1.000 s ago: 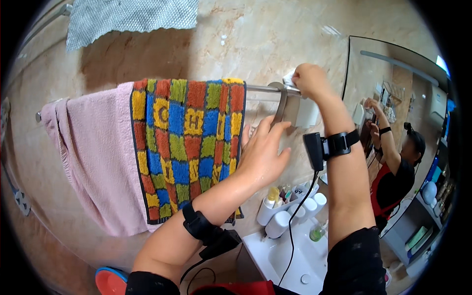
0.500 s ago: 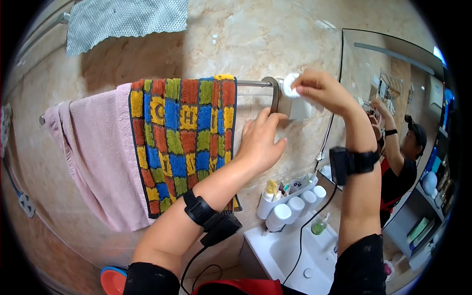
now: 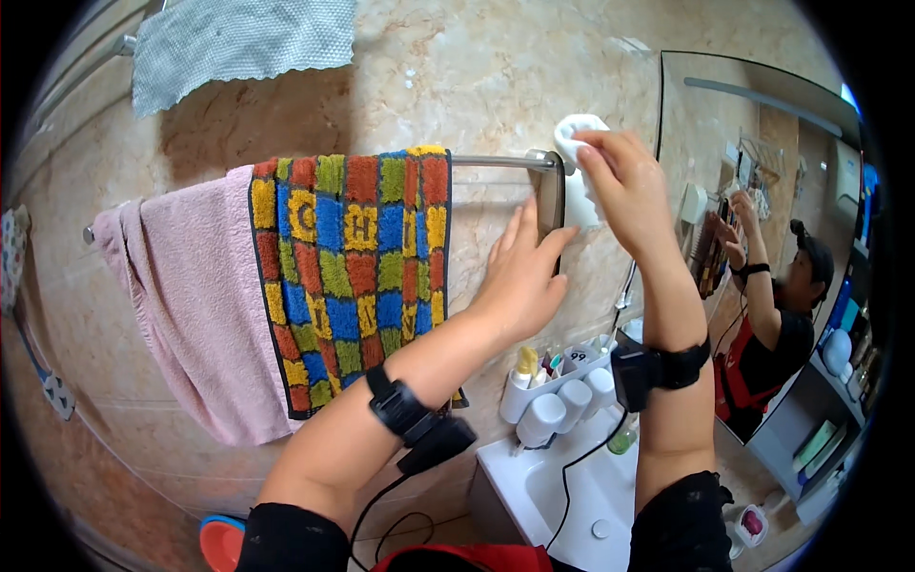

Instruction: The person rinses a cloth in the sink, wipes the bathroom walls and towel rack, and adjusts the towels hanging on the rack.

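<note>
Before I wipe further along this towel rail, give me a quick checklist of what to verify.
1. White cloth gripped in right hand: ok.
2. Cloth against the rail's end bracket: ok.
3. Left hand flat on the wall below the bracket, bracing: ok.
4. Bare chrome rail free between bracket and checked towel: ok.
5. Bracket firmly fixed to wall: cannot tell.
6. Toothbrush holder below, clear of the arms: ok.

Bright even light, soft shadows on wall, fisheye-bent edges, black corners.
</note>
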Demonstrator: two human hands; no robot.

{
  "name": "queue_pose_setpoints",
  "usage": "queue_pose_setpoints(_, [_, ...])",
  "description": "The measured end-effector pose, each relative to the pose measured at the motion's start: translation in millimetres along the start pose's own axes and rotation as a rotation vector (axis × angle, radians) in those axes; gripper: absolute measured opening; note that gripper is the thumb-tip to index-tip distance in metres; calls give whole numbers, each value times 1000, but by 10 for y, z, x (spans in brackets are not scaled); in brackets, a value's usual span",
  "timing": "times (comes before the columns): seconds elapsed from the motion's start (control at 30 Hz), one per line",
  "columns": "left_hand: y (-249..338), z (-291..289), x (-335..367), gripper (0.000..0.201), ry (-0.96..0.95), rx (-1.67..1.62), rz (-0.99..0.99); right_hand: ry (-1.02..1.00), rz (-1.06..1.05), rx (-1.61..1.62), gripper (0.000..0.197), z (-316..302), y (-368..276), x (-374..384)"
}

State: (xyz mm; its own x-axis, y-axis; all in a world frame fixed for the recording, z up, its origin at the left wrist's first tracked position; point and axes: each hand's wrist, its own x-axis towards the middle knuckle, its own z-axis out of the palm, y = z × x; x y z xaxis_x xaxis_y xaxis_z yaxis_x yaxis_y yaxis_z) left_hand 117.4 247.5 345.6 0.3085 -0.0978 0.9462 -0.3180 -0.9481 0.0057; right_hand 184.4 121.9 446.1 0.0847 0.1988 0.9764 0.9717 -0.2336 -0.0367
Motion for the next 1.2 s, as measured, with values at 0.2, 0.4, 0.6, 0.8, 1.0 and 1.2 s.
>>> queue_pose_setpoints(0.2, [59, -600, -407, 28, -369, 1, 148, -179, -166, -582, 12, 352, -256, 166])
queue_pose_setpoints(0.4, [-15, -808, -717, 14, -705, 401, 324, -139, -259, -383, 11, 637, -532, 166])
queue_pose_setpoints(0.6, [-211, -780, -907, 13, -951, 784, 310, -167, 157, 458, 22, 513, -507, 201])
queue_pose_setpoints(0.8, [-311, -904, -1012, 32, -1207, 1095, 338, -147, 622, 1496, 28, 350, -367, -478])
queue_pose_setpoints(1.0, [-227, -1222, -1055, 29, -1206, 1248, 584, -76, 830, 1771, 31, 687, -485, -1072])
queue_pose_setpoints(1.2, [127, -1621, -887, 29, -1505, 1308, 454, 158, 890, 1483, 29, 1261, -585, -1266])
